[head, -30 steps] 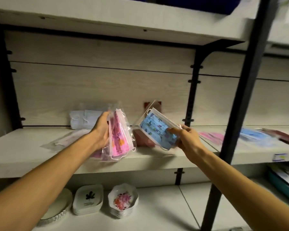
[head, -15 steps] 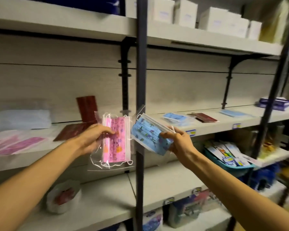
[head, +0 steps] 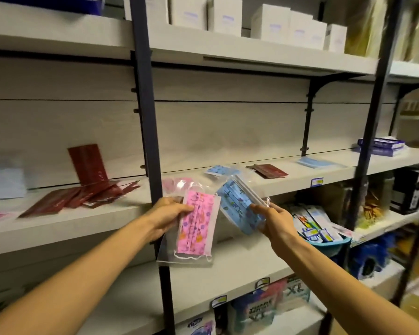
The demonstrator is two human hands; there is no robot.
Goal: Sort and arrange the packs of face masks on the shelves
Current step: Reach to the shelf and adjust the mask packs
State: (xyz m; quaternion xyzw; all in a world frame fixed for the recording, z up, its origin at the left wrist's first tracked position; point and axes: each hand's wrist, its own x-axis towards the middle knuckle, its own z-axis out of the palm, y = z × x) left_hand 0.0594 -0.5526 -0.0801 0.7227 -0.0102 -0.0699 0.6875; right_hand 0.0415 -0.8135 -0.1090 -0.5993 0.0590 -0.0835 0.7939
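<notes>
My left hand grips a clear pack of pink patterned masks by its left edge, hanging upright in front of the shelf edge. My right hand pinches a pack of blue patterned masks, tilted up to the left. Both packs are in the air, close together, just before the middle shelf. On that shelf lie dark red packs, another pink pack, a blue patterned pack, two dark red packs and a plain light blue pack.
A dark upright post stands just behind my left hand; another post rises on the right. White boxes line the top shelf. A teal basket of small packets sits on the lower shelf at right. Purple boxes lie far right.
The view has swung to the right along the shelves. Both hands have moved right with their packs, past the post, and the pink pack now hangs upright beside the blue one.
</notes>
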